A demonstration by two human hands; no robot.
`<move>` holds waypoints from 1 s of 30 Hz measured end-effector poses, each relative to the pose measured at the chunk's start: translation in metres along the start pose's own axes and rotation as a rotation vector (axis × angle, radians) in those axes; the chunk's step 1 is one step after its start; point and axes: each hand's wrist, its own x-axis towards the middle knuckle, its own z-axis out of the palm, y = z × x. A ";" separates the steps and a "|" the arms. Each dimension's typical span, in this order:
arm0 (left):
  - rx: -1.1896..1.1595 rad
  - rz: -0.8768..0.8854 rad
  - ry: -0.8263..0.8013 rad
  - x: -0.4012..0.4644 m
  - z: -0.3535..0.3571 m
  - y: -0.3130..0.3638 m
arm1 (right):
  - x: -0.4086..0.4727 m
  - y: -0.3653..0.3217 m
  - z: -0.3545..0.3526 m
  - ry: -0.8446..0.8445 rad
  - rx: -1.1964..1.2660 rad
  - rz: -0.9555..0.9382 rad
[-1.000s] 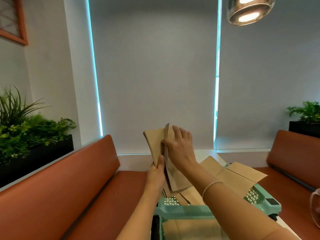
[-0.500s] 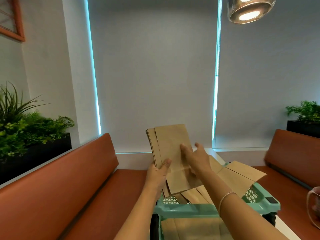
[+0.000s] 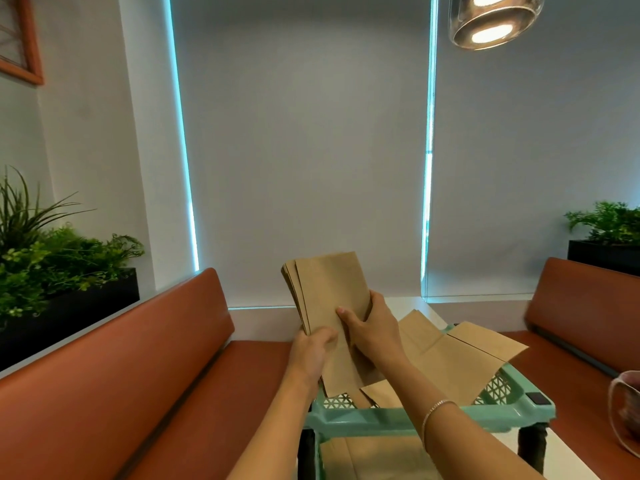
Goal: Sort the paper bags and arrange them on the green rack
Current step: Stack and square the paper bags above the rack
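Left hand (image 3: pixel 311 355): grips the near end of the bag stack (image 3: pixel 329 306); right hand (image 3: pixel 374 327): clasps its right edge; stack upright above the green rack (image 3: pixel 415 419), loose bags (image 3: pixel 460 355) beneath; risk: slick sheets fanning, slipping out.

The right hand (image 3: pixel 372 329) is covering part of the held stack of paper bags (image 3: pixel 329 299), and its fingers are lying behind the stack, unseen. The left hand (image 3: pixel 311 351) is hiding the stack's lower left corner. The green rack (image 3: pixel 408 419) is running off the bottom edge. A glass mug (image 3: pixel 625 414) is being cut by the right edge; its contents are staying unclear.
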 end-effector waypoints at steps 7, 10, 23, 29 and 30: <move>0.017 0.043 -0.013 -0.001 0.001 -0.004 | 0.001 0.000 0.002 -0.067 -0.002 0.044; 0.061 0.062 -0.015 -0.001 0.002 -0.005 | 0.006 0.002 -0.014 -0.160 -0.026 0.081; 0.045 -0.053 -0.033 0.001 0.002 -0.005 | 0.067 0.099 -0.149 -0.159 -0.847 0.674; 0.024 -0.058 -0.022 0.004 0.000 -0.007 | 0.061 0.047 -0.149 -0.060 -0.780 0.431; 0.019 -0.058 -0.012 0.005 0.000 -0.008 | 0.063 0.033 -0.149 -0.062 -0.714 0.367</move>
